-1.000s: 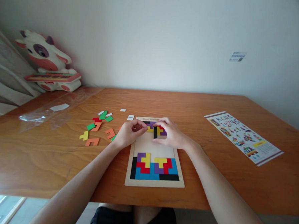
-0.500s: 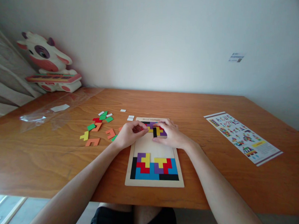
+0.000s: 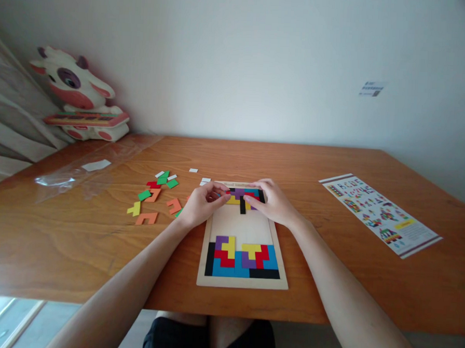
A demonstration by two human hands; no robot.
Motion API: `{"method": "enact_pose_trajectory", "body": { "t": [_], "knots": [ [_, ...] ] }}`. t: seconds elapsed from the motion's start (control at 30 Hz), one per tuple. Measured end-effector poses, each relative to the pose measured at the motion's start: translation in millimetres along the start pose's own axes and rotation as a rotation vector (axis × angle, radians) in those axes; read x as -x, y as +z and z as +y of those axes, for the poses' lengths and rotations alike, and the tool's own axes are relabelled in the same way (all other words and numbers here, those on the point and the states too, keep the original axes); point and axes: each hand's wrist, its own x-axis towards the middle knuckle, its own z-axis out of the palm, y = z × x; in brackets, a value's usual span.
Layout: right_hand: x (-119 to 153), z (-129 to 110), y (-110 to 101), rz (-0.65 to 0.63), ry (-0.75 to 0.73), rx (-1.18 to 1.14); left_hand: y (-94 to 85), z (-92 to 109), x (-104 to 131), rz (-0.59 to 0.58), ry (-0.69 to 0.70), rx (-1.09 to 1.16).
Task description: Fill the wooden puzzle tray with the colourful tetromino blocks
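A wooden puzzle board (image 3: pixel 230 226) lies in front of me, with flat coloured block pieces along its far and near ends and bare wood between. My left hand (image 3: pixel 200 203) rests over its far left edge, fingers loosely curled, thumb and index finger a little apart beside the red and yellow pieces. Over the far right corner is my right hand (image 3: pixel 275 203), thumb and fingers spread above the pieces. Its thumb tip is beside a straight black piece (image 3: pixel 243 205); whether they touch, I cannot tell. My fingers hide some of the far pieces. Near-end pieces include a yellow T-shaped one (image 3: pixel 252 249).
Loose orange pieces (image 3: pixel 147 218), green pieces (image 3: pixel 172 183) and a yellow piece (image 3: pixel 134 208) lie left of the board. Further left are a clear plastic bag (image 3: pixel 56 181) and a toy cow with a keyboard (image 3: pixel 84 104). A printed sheet (image 3: pixel 382 215) lies to the right.
My right hand has shifted slightly right and up, its thumb lifting away from the near end of the black piece. My left hand stays by the far left edge. The view has moved slightly.
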Motion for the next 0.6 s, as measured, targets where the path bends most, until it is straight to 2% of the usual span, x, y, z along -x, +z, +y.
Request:
{"method": "enact_pose_trajectory", "body": {
  "t": [0.13, 0.23, 0.4, 0.5, 0.6],
  "knots": [
    [4, -5, 1, -0.09, -0.037, 0.083, 0.5, 1, 0, -0.001, -0.016, 0.003],
    [5, -9, 4, -0.091, -0.064, 0.107, 1.8, 4, 2, -0.008, -0.004, -0.025],
    [2, -6, 10, 0.089, 0.004, 0.095, 6.1, 6, 9, -0.058, 0.066, -0.179],
    [-1, 4, 12, 0.222, 0.095, 0.047, 7.5, 6, 11, -0.077, 0.097, -0.222],
    [-2, 13, 12, 0.297, 0.213, -0.002, 6.6, 6, 11, -0.071, 0.133, -0.248]
  ]
}}
